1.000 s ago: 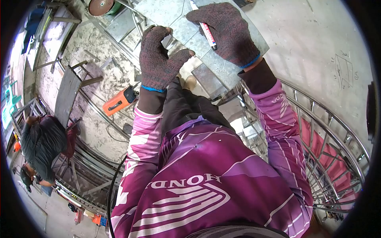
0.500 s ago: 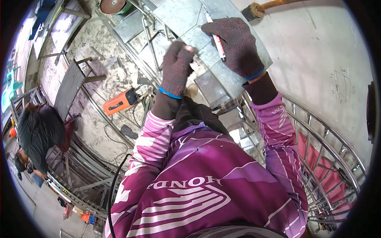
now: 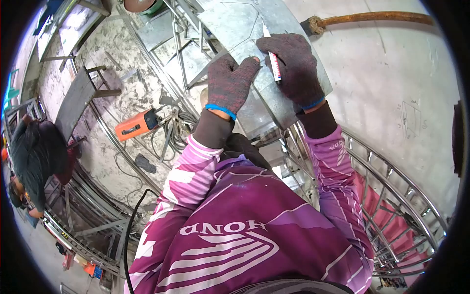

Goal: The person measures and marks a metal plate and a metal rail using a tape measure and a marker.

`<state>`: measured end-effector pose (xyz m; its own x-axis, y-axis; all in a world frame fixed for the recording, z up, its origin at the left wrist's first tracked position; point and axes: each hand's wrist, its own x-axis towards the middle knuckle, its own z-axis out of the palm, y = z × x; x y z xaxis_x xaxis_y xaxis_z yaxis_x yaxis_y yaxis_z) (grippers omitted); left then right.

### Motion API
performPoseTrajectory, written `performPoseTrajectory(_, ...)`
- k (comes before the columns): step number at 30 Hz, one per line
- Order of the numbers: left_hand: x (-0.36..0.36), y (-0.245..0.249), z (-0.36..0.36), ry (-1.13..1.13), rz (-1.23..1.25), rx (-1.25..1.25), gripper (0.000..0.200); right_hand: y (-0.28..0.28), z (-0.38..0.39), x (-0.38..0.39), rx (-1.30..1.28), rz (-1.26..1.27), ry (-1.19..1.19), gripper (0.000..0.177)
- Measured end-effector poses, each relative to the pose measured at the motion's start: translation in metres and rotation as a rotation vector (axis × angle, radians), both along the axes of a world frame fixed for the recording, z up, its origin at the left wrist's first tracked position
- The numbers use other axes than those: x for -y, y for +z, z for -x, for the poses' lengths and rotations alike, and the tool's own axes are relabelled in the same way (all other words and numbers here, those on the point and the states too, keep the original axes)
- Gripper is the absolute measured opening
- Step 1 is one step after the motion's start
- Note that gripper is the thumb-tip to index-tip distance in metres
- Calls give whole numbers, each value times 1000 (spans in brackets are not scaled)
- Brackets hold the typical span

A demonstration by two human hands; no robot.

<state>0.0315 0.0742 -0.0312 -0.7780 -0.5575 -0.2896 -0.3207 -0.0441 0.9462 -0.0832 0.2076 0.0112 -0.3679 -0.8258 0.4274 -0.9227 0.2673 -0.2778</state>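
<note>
My right hand, in a dark knitted glove with a blue cuff, is closed round a white marker with red print. The marker's upper end points at a grey metal sheet that bears drawn lines. My left hand, gloved the same way, rests at the sheet's near left edge. Its thumb is stretched apart from the fingers, whose tips are partly hidden, and nothing shows in it. Between and below the hands lies a second, darker metal piece.
An orange machine with cables stands on the floor at the left. Another person is bent over at the far left. A wooden-handled tool lies at the upper right. Curved metal railings are at the right.
My left hand has moved right and down to the sheet's edge, its thumb now stretched out. My right hand has shifted slightly down with the marker. The whole view has shifted slightly.
</note>
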Motion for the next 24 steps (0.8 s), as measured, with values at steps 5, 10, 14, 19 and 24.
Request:
performPoseTrajectory(5, 7, -2, -1, 23, 10, 46, 51, 5, -1, 6, 9, 37, 19, 37)
performPoseTrajectory(10, 4, -6, 1, -30, -1, 53, 53, 56, 14, 23, 557, 122, -184, 25)
performPoseTrajectory(14, 2, -4, 1, -42, 9, 59, 55, 66, 34, 49, 720, -77, -76, 23)
performPoseTrajectory(19, 5, -1, 3, -57, 1, 112, 57, 21, 61, 65, -214, -178, 209, 22)
performPoseTrajectory(24, 1, -13, 2, -9, 63, 10, 54, 27, 47, 68, 603, -372, 27, 34)
